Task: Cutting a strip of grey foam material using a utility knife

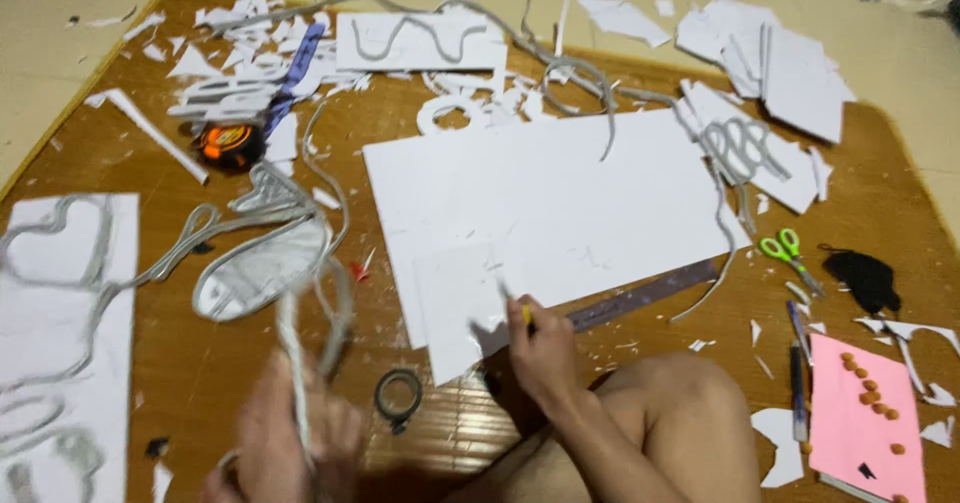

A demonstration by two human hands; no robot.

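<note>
Right hand (pixel 540 348) is seen near the front edge of the brown mat (pixel 880 153), fingers closed around a small yellow-tipped tool (pixel 525 313) whose kind cannot be told; the tip is pressed against the lower edge of a small white foam sheet (pixel 455 303). That sheet is overlapped onto a large white foam board (pixel 560 188) laid across the middle of the mat. A long ruler (pixel 645 295) is found just beside the hand, running slantwise under the board's lower right edge.

Left hand (pixel 285 438) is blurred at the front left of the mat; it is closed around a pale cord or strip (pixel 292 348) that rises to a looped grey-white wire shape (pixel 262 263). A small dark ring (pixel 398 395) is noted between the two hands. A bare knee (pixel 680 403) is drawn up right of the right hand.

Farther out: green-handled scissors (pixel 785 248) near the right edge, a black cloth item (pixel 865 278) beyond them, and a pink sheet (pixel 865 413) dotted with small orange bits at the front right corner, pens (pixel 797 363) lying beside it. An orange-and-black tape measure (pixel 228 143) is recorded toward the back left, among white offcuts (pixel 240 53). A white sheet bearing grey outlines (pixel 60 293) is laid along the left edge. Stacked white pieces (pixel 790 63) are seen at the back right corner.
</note>
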